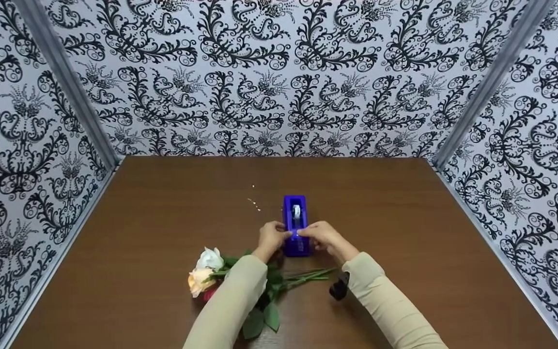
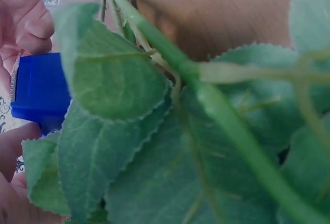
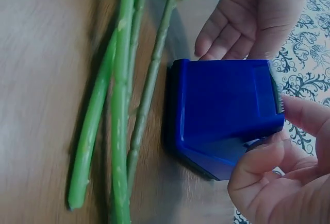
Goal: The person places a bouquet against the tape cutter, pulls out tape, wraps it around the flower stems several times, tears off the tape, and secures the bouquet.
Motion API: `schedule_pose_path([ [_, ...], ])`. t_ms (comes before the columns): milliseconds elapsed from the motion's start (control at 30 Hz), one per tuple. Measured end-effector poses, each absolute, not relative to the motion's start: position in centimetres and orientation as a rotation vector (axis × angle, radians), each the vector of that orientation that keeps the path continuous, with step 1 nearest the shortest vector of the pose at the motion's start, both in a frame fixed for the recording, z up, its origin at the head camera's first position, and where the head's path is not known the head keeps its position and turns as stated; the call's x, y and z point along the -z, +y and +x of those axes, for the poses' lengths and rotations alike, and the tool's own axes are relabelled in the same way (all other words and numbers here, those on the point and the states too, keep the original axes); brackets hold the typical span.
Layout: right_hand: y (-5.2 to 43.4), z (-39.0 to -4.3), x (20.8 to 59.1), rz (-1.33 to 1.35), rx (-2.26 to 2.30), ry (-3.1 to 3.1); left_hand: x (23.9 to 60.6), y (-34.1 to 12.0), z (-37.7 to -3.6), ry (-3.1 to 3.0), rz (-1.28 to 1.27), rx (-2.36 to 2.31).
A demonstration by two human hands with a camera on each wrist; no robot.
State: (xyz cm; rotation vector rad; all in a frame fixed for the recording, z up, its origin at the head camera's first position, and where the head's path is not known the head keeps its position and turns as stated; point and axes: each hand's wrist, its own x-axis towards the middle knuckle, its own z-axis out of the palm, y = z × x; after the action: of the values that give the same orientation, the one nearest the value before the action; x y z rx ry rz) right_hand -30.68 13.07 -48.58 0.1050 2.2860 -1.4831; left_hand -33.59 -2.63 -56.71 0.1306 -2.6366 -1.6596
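Serrated green fabric leaves (image 2: 118, 147) of the artificial roses fill the left wrist view almost edge to edge, with one thick green plastic stem (image 2: 232, 131) running across them. Behind the leaves sits the blue plastic tape dispenser (image 2: 38, 92), standing on the brown wooden bench (image 1: 405, 218) near its middle, just beyond the bunch of cream and peach artificial roses (image 1: 204, 271).

Both hands meet at the dispenser's near end. The left hand (image 1: 271, 237) curls its fingers at the cutter, seemingly pinching the clear tape end, though the strip itself is too thin to make out. The right hand (image 1: 325, 237) has its fingers (image 3: 304, 118) bent against the serrated edge and the blue side; whether it grips tape or only steadies the body, I cannot tell.

Judging from this, the likely trouble is the dispenser sliding or tipping toward the person if tape is drawn without enough downward pressure. A fingertip resting on the cutter teeth could be nicked. The tape could also fold back onto itself or catch a leaf, since the foliage lies so close under the left forearm.

Only the head view shows the whole layout: the rose heads, the small black object (image 1: 339, 286) by the right sleeve, and the patterned black-and-white walls (image 1: 279, 72). The right wrist view alone shows the three bare stem ends (image 3: 124, 105) lying just beside the dispenser's base (image 3: 221, 116), and the left palm open behind it.
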Motion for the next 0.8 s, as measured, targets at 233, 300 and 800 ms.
schedule_pose_path([
  [233, 13.0, -30.7, 48.6, 0.144, 1.581, 2.195, 50.5, -2.4, -29.7, -2.709, 0.263, 1.638],
  [300, 13.0, -30.7, 48.3, 0.15, 1.589, 2.181, 50.4, -2.3, -29.8, -2.723, 0.282, 1.627],
  [800, 14.1, -30.0, 47.6, 0.153, 1.827, 1.639, 50.2, -2.0, -29.6, -2.718, 0.322, 1.701],
])
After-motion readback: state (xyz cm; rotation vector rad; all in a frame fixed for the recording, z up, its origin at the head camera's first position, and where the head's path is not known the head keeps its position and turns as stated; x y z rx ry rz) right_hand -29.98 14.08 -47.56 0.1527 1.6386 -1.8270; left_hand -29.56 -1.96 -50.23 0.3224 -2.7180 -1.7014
